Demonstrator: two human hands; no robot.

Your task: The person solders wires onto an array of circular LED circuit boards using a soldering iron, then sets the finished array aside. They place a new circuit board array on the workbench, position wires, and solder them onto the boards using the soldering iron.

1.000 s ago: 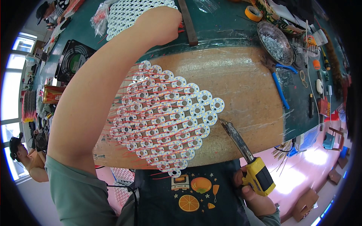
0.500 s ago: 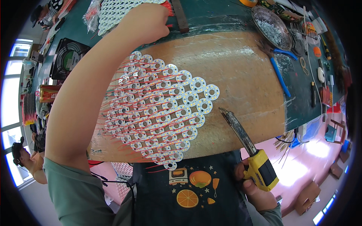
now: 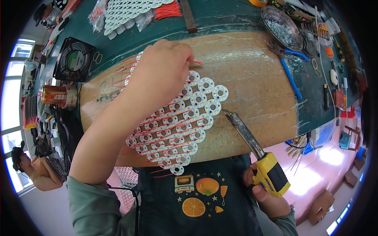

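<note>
Hands: left hand (image 3: 163,69) pinching a red wire (image 3: 195,62); right hand (image 3: 267,194) gripping a yellow-handled soldering iron (image 3: 252,147).
Head view: round LED boards (image 3: 179,122) lie in rows on the wooden board (image 3: 252,82), most already wired, iron tip at their 3 o'clock. Metal dish (image 3: 281,27) at 1 o'clock on the desk (image 3: 228,15) holds small screws.

The left hand (image 3: 161,74) and its forearm lie over the upper left part of the sheet of white ring-shaped circuit discs joined by red wires (image 3: 185,118), hiding those discs; its fingertips are curled out of sight, so what its grip pinches cannot be told. The right hand (image 3: 265,192) covers the back of the yellow-and-black handle of the soldering iron (image 3: 271,175). A second pile of white discs (image 3: 130,11) on the green desk (image 3: 232,15) is cut off by the top edge.
</note>
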